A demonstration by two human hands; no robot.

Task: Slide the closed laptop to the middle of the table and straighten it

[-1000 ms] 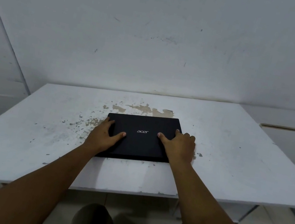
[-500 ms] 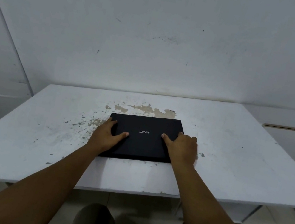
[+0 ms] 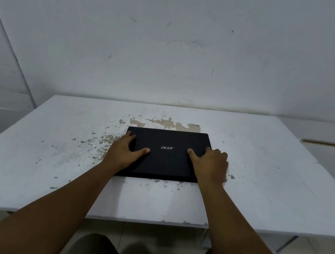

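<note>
Nearest the camera, the person's knees (image 3: pixel 95 253) in dark trousers show below the front edge of the worktop (image 3: pixel 20 168), and two bare forearms reach forward over that edge. The worktop is white, with its paint chipped and flaked in small specks across the left half and in a larger worn patch (image 3: pixel 171 124) of bare brownish surface near the far middle.

The left hand (image 3: pixel 123 152) lies flat on the left end of the closed laptop (image 3: pixel 166 155). Its fingers (image 3: pixel 130 135) are spread and extended along the left edge, and the thumb points inward across the lid. The right hand (image 3: pixel 211 166) lies the same way on the right end, fingers loosely spread over the right edge and thumb pointing in toward the logo. Neither hand curls around the laptop; both press on it with open palms.

The laptop is black, lid shut, with a pale "acer" logo (image 3: pixel 167 148) at the centre of the lid between the two thumbs. It sits about midway across the worktop, its long edges running roughly parallel to the front edge, and its far edge touches the worn patch.

Behind the worktop rises a plain white wall (image 3: pixel 175 50) with a few faint scuffs and marks.
</note>
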